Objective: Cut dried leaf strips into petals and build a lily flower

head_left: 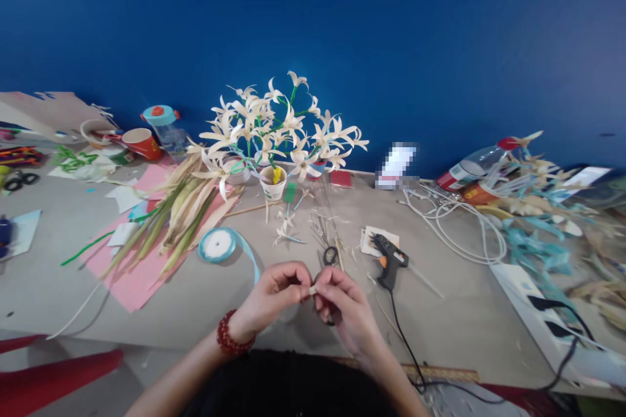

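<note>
"Two hands, so what's in them?"

"Left hand point(285, 288) and right hand point(346, 296) both pinch a small pale piece point(312, 290), lower centre of the frame."

"How far along?"

"White flowers point(292, 120) on green stems point(293, 95) look finished at upper centre; small blooms point(283, 233) lie loose mid-frame. The pinched piece seems unfinished, and husks point(186, 208) at centre left look unused."

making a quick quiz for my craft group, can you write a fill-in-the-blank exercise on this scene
1. The left hand and right hand hold a small pale piece; a beaded bracelet circles the ____ wrist.
2. In the picture, the glue gun lies to the ____ of the ribbon roll.
3. The paper sheet under the husks is coloured ____.

Missing words: left; right; pink.
</note>
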`<state>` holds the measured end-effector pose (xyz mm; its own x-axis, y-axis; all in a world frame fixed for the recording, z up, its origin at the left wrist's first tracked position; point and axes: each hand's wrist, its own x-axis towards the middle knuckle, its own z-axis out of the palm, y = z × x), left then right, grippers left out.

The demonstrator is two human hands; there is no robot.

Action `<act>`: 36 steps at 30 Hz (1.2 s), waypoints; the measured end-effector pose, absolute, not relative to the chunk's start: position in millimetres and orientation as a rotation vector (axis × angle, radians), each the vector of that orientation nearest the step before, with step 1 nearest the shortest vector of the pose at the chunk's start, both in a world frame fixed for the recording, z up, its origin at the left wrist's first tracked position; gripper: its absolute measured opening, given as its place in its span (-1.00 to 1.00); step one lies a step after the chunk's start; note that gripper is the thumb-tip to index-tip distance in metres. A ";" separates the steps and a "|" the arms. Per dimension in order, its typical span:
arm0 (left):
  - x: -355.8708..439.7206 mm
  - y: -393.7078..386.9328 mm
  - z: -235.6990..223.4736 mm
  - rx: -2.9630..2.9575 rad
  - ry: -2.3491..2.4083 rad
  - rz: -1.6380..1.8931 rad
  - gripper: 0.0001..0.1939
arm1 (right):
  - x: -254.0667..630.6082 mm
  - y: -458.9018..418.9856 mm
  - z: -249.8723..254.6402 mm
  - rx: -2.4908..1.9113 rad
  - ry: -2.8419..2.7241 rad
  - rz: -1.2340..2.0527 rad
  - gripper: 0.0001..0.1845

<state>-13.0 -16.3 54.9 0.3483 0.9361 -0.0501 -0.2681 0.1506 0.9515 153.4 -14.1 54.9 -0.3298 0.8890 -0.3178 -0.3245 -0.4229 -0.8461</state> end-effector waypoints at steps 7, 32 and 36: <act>-23.5 -20.5 46.9 0.987 0.871 1.064 -0.85 | 162.0 -6.0 62.6 -0.919 -0.665 1.821 -0.76; -11.3 -16.7 72.1 1.163 0.908 1.051 -0.86 | 151.5 -13.1 62.3 -1.058 -1.043 1.616 -0.76; -8.0 -16.9 69.3 1.175 0.930 1.072 -0.84 | 148.8 -16.0 59.8 -1.052 -1.059 1.609 -0.77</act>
<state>-8.0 -16.9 69.3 0.2477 0.9687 -0.0159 -0.1526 0.0552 0.9867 148.8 -16.0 59.8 -0.2199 0.9615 -0.1648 -0.2288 -0.2150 -0.9494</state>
